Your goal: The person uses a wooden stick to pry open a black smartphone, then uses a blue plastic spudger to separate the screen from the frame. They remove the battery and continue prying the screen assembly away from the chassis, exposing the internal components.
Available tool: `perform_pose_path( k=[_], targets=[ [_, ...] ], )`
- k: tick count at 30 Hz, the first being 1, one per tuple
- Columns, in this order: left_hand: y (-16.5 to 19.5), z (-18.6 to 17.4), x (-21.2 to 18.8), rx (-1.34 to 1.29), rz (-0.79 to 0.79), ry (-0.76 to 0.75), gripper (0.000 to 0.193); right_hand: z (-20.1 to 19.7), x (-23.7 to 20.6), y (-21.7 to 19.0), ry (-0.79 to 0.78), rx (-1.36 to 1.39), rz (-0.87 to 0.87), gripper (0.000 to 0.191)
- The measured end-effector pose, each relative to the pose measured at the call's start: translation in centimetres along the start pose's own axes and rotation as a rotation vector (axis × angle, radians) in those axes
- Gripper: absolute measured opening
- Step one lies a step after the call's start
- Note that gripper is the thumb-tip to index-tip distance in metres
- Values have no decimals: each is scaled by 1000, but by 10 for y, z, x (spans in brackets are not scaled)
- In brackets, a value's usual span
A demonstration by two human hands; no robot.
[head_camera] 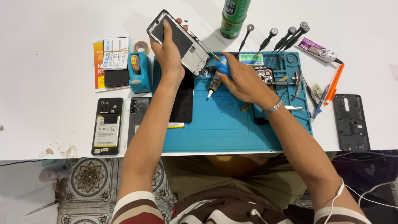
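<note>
An opened phone (107, 126) is lying at the table's left edge. My left hand (168, 52) is gripping a phone frame (179, 40), tilting it above the blue mat (232, 124). My right hand (244, 81) is closing around a blue-handled tool (222, 66) touching the frame's lower edge, a glue tube (213, 84) just below. A back cover (350, 122) is lying far right

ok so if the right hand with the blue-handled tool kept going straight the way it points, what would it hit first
The right hand points up and left, its blue-handled tool aimed at the tilted grey phone frame held by the left hand. It would likely meet that frame's lower edge first, though depth is unclear.
</note>
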State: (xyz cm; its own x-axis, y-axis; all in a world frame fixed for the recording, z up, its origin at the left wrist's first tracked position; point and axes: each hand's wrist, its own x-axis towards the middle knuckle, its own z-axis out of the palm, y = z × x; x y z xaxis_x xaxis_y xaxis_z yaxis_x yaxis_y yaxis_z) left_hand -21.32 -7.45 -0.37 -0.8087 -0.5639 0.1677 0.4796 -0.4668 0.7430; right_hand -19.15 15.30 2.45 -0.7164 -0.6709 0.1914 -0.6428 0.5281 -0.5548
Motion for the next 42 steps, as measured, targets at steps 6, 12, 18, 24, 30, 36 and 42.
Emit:
perform_pose_path(
  k=[6, 12, 18, 24, 30, 36, 42],
  targets=[
    [2, 0, -2, -12, -55, -6, 31, 7, 2, 1, 26, -40, -78, 59],
    [5, 1, -3, -18, -88, -1, 29, 6, 3, 0, -20, -32, 21, 59],
    [4, 2, -2, 11, -78, -26, 30, 5, 2, -1, -19, -26, 2, 57],
    [5, 3, -4, -14, -74, -41, 28, 7, 2, 1, -13, -52, -21, 58],
    [4, 2, -4, -13, -60, -74, 26, 9, 2, 4, -18, -39, -1, 57],
    [3, 1, -2, 39, -26, -80, 24, 9, 4, 3, 33, -57, -76, 55],
    [8, -1, -2, 141, -49, -120, 24, 8, 4, 0, -20, -25, 34, 55]
  ],
)
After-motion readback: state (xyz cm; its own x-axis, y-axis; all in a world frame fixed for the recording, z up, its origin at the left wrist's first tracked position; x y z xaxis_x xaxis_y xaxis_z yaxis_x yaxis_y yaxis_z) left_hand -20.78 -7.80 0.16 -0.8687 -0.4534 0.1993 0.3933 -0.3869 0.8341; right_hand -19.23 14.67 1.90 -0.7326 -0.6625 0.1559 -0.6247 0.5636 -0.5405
